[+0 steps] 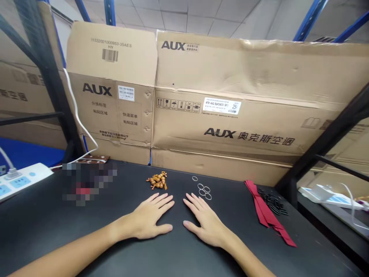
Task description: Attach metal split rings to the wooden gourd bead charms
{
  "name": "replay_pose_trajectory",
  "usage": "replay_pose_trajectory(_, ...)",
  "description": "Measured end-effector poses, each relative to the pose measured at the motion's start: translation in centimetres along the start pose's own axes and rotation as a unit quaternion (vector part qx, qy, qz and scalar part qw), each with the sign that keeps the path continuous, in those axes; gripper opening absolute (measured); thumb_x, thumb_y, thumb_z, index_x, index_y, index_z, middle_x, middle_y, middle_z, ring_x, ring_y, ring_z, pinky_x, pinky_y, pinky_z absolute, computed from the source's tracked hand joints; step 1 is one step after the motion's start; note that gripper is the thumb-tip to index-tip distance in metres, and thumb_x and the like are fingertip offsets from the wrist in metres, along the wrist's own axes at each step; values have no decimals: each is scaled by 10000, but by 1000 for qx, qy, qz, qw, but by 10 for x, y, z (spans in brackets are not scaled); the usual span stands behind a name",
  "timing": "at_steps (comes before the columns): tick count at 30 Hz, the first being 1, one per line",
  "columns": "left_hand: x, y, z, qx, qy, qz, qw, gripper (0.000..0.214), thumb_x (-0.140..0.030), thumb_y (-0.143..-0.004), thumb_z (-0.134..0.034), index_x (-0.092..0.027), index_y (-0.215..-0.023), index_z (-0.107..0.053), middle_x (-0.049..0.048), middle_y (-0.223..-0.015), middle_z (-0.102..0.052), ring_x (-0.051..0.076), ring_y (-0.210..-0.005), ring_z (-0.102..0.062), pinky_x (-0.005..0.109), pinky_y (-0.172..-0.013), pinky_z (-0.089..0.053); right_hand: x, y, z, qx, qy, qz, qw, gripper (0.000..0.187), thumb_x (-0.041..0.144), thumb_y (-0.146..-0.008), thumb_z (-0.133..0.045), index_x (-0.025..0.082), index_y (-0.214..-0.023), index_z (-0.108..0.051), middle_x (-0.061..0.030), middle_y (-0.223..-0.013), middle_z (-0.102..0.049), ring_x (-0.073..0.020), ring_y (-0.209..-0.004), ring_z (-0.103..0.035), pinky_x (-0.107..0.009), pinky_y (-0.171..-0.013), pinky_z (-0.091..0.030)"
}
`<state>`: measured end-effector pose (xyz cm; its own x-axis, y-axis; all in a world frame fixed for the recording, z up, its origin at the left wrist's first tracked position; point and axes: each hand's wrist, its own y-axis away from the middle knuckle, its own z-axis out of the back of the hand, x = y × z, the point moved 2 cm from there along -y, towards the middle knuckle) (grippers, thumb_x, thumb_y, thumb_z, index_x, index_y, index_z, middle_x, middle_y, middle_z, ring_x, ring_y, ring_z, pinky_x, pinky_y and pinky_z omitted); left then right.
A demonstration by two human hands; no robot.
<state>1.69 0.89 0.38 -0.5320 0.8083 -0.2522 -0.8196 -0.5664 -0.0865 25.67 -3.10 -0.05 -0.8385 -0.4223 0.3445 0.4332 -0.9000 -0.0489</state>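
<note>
My left hand (152, 217) lies palm down on the black table (175, 257), its fingers stretched out and holding nothing. Just beyond its fingertips sits a small heap of brown gourd-shaped beads (158, 181) with orange cords. Flat on the table too, my right hand (206, 221) has its fingers extended and nothing in them. Several silver metal rings (204, 189) lie in front of its fingertips, with one ring (195, 178) apart from the others, farther back. Farther right are red ribbon strips (266, 211) and a pile of black metal clasps or hooks (273, 202).
Cardboard panels (184, 130) stand along the table's back edge. A white power strip (25, 179) with a cable is at the left, and another power strip (331, 196) is at the right beyond a black post (291, 188). A blurred patch covers something at back left.
</note>
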Motion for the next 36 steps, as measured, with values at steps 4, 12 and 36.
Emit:
replay_pose_trajectory(4,2,0,-1,-8,1,-6,1000,699,-620,-890,-398,-274,-1475,-237,52,-1537,-234,274,-1410,-221,478,-1156,-179,0,0,0,1,0,-1,1000,681,609,-903,-374,245,-1469,-270,-33,-1553,-168,-251,-1433,-122,-459,-1174,-115)
replay_pose_trajectory(12,2,1,-4,-26,-13,-15,999,690,-601,-885,-428,-277,-1469,-255,54,-1528,-274,268,-1395,-268,462,-1147,-205,1,-1,-1,1,-4,0,1000,685,610,-900,-378,240,-1468,-276,-37,-1553,-167,-248,-1433,-121,-451,-1175,-113)
replay_pose_trajectory(36,29,-14,6,-186,-18,66,980,289,-282,-912,-483,-192,-1184,-521,88,-1065,-609,257,-999,-557,404,-889,-454,2,0,4,2,-19,-1,1000,691,598,-893,-412,228,-1464,-290,-53,-1550,-173,-254,-1434,-111,-456,-1172,-108)
